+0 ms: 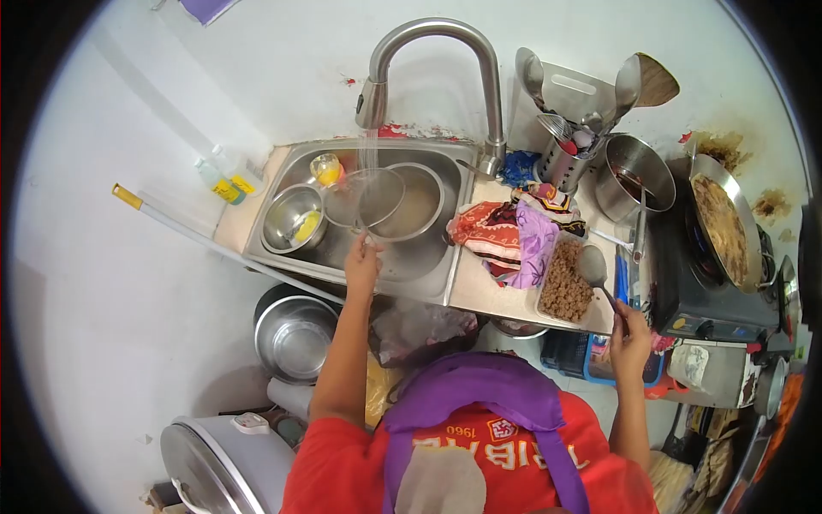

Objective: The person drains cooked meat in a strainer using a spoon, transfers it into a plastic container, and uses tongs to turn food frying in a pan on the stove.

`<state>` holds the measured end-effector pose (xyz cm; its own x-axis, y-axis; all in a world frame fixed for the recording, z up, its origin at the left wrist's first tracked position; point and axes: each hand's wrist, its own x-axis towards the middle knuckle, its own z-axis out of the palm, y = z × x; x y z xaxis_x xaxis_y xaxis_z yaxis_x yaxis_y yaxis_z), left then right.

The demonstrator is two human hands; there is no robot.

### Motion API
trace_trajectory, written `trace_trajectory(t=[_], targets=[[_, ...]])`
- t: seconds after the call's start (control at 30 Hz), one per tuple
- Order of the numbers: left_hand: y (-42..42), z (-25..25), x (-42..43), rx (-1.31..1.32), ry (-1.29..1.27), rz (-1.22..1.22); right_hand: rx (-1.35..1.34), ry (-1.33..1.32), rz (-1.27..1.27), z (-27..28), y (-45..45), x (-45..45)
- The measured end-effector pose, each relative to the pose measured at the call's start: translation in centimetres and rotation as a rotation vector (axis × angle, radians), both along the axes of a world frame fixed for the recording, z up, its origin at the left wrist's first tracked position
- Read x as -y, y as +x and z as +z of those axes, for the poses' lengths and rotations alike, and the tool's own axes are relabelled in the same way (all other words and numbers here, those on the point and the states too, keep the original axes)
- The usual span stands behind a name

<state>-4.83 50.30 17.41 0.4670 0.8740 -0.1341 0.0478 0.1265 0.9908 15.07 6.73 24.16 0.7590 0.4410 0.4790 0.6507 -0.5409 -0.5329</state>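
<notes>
Sink (pixel 390 272): 11 o'clock from view centre; its front rim runs just under my left forearm. Bare steel between that rim and the bowls.
Counter (pixel 469 294): 3 o'clock; front edge passes just beside my right hand. Little bare top, mostly a strip left of the food tub.
Stove (pixel 698 310): far 3 o'clock, right of the counter things.
Faucet (pixel 370 107): 12 o'clock, arching over the sink, water falling onto the sieve.
Left hand (pixel 363 261): 9 o'clock, fingers closed on the near end of the sieve (pixel 381 199), which sits at 11, overlapping the sink pot.
Right hand (pixel 631 338): between 3 and 4, closed on the spoon (pixel 592 264) handle; spoon bowl is at the food tub's right side. Can't tell if it touches the food.
Frying pan (pixel 753 257): 3 o'clock, tilted, big browned flat food inside.
Sink pot (pixel 417 224): 12 o'clock, cloudy liquid inside.
Steel pot (pixel 629 154): 2 o'clock, utensil inside, dark contents.
Steel bowl (pixel 281 216): 10 o'clock, in sink, something yellow inside.
Food tub (pixel 561 289): 3 o'clock, brown crumbly food.
</notes>
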Motion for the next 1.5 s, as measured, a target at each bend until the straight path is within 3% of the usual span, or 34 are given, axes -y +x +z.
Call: trace_trajectory(t=[0.1,0.2,0.3,0.33,0.47,0.6,0.73,0.83,0.9,1.1,1.23,1.33,1.5], targets=[[-0.7,-0.6,-0.6,-0.144,0.204,-0.096,0.011,0.010,0.002,-0.1,-0.1,0.0],[-0.9,-0.4,-1.2,-0.334,0.754,-0.025,-0.017,-0.017,-0.002,0.4,-0.1,-0.1],[-1.2,1.8,-2.0,-0.423,1.139,0.232,-0.037,-0.017,0.003,0.5,-0.3,-0.3],[-1.4,2.3,-2.0,-0.426,1.112,0.274,-0.051,-0.016,-0.001,0.8,-0.5,-0.4],[-3.2,0.1,-2.0,-0.683,0.887,-0.036,-0.008,-0.010,0.017,1.0,-0.7,-0.8],[-4.1,0.8,-1.0,-0.606,1.000,0.110,0.098,-0.006,0.033,0.5,-0.5,-0.8],[-5.2,0.7,-2.4,-0.736,0.990,-0.086,-0.029,-0.034,0.029,0.9,-0.9,-0.8],[-4.8,2.9,-1.8,-0.581,1.106,0.086,0.073,-0.013,0.064,1.1,-0.7,-1.8],[-5.9,1.3,-2.4,-0.695,1.073,0.001,0.164,-0.014,0.109,1.1,-0.6,-1.9],[-6.4,1.1,-3.5,-0.799,1.074,-0.114,-0.012,-0.053,0.076,1.7,-1.8,-2.1],[-6.1,5.2,-1.4,-1.029,1.193,-0.127,0.023,-0.047,0.080,1.6,-1.2,-2.6],[-6.0,5.4,-2.4,-1.050,1.375,-0.131,0.048,-0.050,0.081,1.2,-1.3,-2.3],[-3.9,4.6,-3.7,-1.078,1.359,-0.087,-0.010,-0.046,0.087,0.7,-1.3,-2.6]])
